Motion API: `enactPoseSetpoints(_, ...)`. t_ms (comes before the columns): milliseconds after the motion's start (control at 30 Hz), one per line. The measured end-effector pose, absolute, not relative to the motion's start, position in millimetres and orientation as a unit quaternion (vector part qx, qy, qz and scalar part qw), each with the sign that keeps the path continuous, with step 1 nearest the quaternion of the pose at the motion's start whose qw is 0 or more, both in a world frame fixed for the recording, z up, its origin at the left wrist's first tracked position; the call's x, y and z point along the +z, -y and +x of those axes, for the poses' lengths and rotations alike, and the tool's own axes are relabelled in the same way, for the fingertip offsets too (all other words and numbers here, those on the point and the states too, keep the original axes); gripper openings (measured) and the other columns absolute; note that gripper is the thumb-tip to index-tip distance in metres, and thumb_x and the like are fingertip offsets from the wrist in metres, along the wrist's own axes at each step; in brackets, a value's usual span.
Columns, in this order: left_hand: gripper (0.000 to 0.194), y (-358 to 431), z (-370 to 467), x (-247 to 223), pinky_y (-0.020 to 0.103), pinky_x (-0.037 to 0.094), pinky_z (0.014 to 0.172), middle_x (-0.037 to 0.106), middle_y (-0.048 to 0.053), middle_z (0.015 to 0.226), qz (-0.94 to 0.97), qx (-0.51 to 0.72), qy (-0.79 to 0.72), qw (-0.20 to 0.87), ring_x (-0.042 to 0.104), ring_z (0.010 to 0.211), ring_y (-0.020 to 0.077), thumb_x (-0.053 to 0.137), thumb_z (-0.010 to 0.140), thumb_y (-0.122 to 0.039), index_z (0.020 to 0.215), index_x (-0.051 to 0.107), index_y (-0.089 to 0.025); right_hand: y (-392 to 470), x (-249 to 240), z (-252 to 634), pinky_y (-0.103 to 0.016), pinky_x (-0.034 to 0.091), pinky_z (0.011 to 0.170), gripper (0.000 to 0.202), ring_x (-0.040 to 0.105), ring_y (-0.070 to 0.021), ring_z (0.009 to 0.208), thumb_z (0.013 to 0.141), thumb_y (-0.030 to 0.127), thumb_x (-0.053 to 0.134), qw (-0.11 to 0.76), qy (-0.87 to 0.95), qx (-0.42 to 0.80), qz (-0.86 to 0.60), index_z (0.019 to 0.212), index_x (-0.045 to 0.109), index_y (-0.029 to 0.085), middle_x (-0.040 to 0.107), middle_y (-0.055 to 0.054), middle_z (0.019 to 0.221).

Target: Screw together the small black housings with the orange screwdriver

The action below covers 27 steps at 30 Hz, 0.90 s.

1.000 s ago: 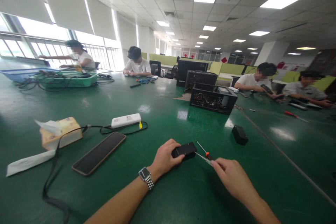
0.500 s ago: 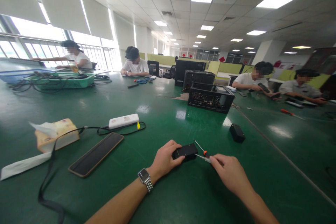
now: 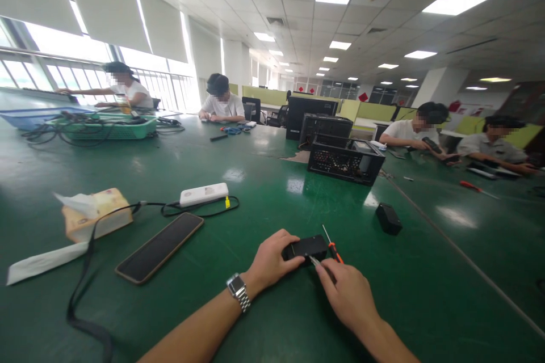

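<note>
The white bar-shaped device is showing brownish label patches, their print too small to read; a yellow tag is sitting on the black cable beside it. The tissue packet is wearing a printed pattern, its wording blurred.

On the green desk, in front of the person, the left hand is holding a black box, thumb on the near side and fingers over the far side. The right hand's grip is narrow, pinching a slim metal tool whose tip is meeting the box's near side; whether it is entering cannot be told.

An orange-and-black screwdriver is lying close by the box's right end, partly hidden by the right hand. A second black box is resting farther right, a phone is lying to the left, and an open computer case is standing beyond, partly blocking the equipment behind it.
</note>
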State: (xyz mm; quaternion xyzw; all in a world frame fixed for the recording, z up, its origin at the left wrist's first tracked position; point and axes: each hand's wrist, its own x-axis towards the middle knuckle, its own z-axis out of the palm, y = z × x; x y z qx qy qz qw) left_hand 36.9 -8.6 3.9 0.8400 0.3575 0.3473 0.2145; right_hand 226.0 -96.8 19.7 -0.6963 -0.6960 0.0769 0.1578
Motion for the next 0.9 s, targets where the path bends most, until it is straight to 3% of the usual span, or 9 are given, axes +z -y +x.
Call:
enactPoseSetpoints(167,0.031,11.4,38.7,3.5,0.029,0.049,0.078,0.066,0.004,0.096,0.834,0.348,-0.368,0.219,0.062,0.087,0.0207,0.072,0.077,-0.031,0.106,0.066,-0.021,95.8,19.0,218.4,-0.026,0.031,0.054,0.037,0.068,-0.0240,0.072,0.099,0.039,0.028,0.091,0.689,0.039,-0.718,0.088,0.060,0.024,0.072,-0.005,0.081)
enactPoseSetpoints(300,0.037,9.4,36.3,-0.2,0.029,0.049,0.080,0.067,0.004,0.100,0.840,0.350,-0.355,0.216,0.062,0.090,0.0212,0.073,0.076,-0.033,0.110,0.064,-0.022,95.1,15.5,218.1,-0.025,0.035,0.053,0.035,0.070,-0.0244,0.073,0.099,0.040,0.027,0.070,0.692,0.028,-0.718,0.099,0.059,0.027,0.072,-0.004,0.083)
enactPoseSetpoints(467,0.043,8.2,34.9,-0.1,0.029,0.049,0.078,0.069,0.005,0.098,0.844,0.349,-0.356,0.197,0.063,0.088,0.0207,0.077,0.073,-0.035,0.111,0.065,-0.020,94.5,9.1,213.7,-0.027,0.042,0.054,0.037,0.071,-0.0260,0.069,0.100,0.039,0.024,0.033,0.688,0.007,-0.725,0.100,0.058,0.024,0.072,-0.006,0.077)
enactPoseSetpoints(700,0.047,12.0,36.2,5.4,0.027,0.050,0.072,0.070,0.005,0.096,0.863,0.318,-0.374,0.123,0.065,0.083,0.0206,0.074,0.074,-0.032,0.118,0.064,-0.019,93.6,-6.7,198.4,-0.029,0.047,0.058,0.032,0.071,-0.0246,0.067,0.099,0.037,0.029,0.041,0.682,-0.008,-0.730,0.101,0.055,0.018,0.071,-0.010,0.078)
enactPoseSetpoints(900,0.045,12.8,34.8,1.7,0.027,0.052,0.071,0.072,0.006,0.097,0.867,0.317,-0.373,0.090,0.068,0.080,0.0202,0.072,0.076,-0.036,0.117,0.066,-0.020,92.4,2.5,206.5,-0.029,0.045,0.058,0.032,0.070,-0.0255,0.072,0.098,0.040,0.033,0.058,0.690,0.014,-0.721,0.104,0.056,0.019,0.072,-0.010,0.083)
